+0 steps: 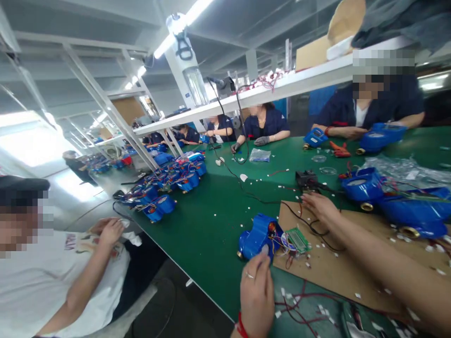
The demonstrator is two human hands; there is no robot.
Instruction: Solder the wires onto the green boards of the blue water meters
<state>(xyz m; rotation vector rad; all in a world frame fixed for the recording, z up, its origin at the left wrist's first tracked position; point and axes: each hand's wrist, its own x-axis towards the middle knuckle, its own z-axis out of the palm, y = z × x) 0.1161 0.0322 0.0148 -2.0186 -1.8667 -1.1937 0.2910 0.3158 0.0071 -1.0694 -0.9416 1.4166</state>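
Observation:
A blue plastic housing (259, 234) with brass fittings lies on the green table, with thin wires and a green circuit board (298, 239) at its right side. At the housing's near edge is my left hand (257, 291), its fingers pressed together around a small pale piece (265, 249) that is too blurred to name. My right hand (320, 206) reaches over the brown cardboard (338, 277), fingers stretched out, close to a small black device (306, 180) with a cable. Nothing shows in its grasp, and part of the palm is hidden.
Many blue housings (165, 183) are piled at the left; more (416, 211) lie at the right beside clear plastic bags. Red wires (303, 300) lie near the front edge. A black cable (243, 188) crosses the green table (204, 234). Several people sit around, one close at the left.

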